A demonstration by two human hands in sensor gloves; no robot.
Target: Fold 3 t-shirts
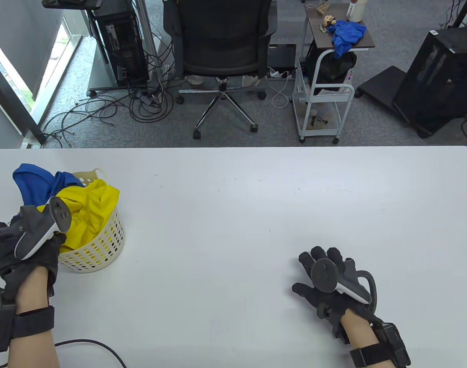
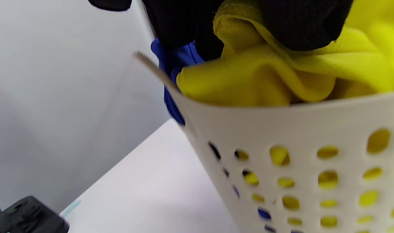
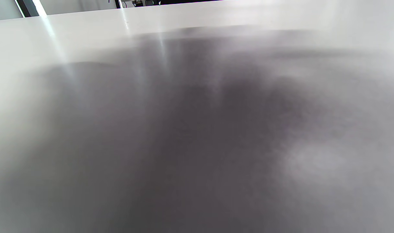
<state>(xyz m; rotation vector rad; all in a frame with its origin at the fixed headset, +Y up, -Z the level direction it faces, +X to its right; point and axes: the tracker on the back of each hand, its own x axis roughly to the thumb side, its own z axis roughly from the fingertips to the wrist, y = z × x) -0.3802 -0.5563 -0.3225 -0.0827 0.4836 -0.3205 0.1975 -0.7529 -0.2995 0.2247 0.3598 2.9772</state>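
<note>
The step in hand looks like the very first one: fetching a shirt out of the basket, with nothing yet spread for folding. A perforated white laundry basket [image 1: 99,245] stands at the left end of the white table [image 1: 256,199], stuffed with a yellow t-shirt [image 1: 91,207] on top and a blue t-shirt [image 1: 34,180] spilling over its far rim. A third shirt cannot be made out in the basket.

The left hand [image 1: 26,245] is at the basket's near-left edge. In the left wrist view its gloved fingers [image 2: 300,22] press into a bunched fold of the yellow fabric just above the rim, so it appears to be gripping that shirt. The right hand [image 1: 329,283] lies well apart, resting on bare tabletop at the right with its fingers spread and holding nothing; its wrist view shows only blurred table surface.

The next move probably calls for lifting the yellow shirt clear without dragging the blue one or tipping the light basket, then bringing the right hand in to help spread it flat mid-table.
</note>
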